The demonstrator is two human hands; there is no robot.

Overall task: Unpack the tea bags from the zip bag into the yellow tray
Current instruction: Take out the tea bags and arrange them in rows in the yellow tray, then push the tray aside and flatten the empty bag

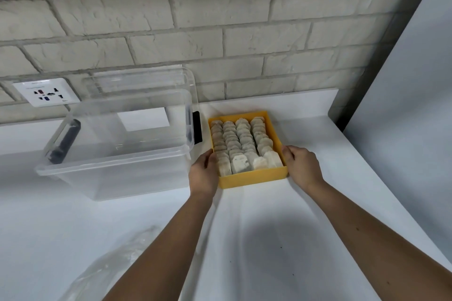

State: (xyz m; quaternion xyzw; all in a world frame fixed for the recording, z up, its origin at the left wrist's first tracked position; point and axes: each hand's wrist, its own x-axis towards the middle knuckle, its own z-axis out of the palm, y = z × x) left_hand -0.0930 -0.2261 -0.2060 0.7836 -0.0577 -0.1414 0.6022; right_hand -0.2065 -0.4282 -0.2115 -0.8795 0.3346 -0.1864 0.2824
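From my remote seat I see both hands out ahead on the yellow tray point(254, 180), which sits on the white tabletop point(281, 227) just to the right of a clear plastic bin point(115, 161) and not far from the brick wall point(220, 19). The left hand point(204, 171) grips the tray's left wall close to the near corner, with its fingers curled over the rim. The right hand point(302, 166) holds the right wall near the other front corner, its fingers bent round the edge. Whether the tray is lifted or resting on the surface I cannot tell. The tray is packed with tea bags point(241, 144), pale and standing on edge in four rows that run from the near wall to the far one. The zip bag point(115, 266) lies crumpled on the tabletop at the lower left, well apart from the tray and beside my left forearm; it is blurred, so I cannot make out what it holds. The bin has dark latch handles on its two ends, and a clear lid point(139, 80) stands behind it against the wall. A white wall socket point(46, 94) is set into the bricks to the left of the bin. A pale grey panel point(415, 105) rises along the right edge of the tabletop.
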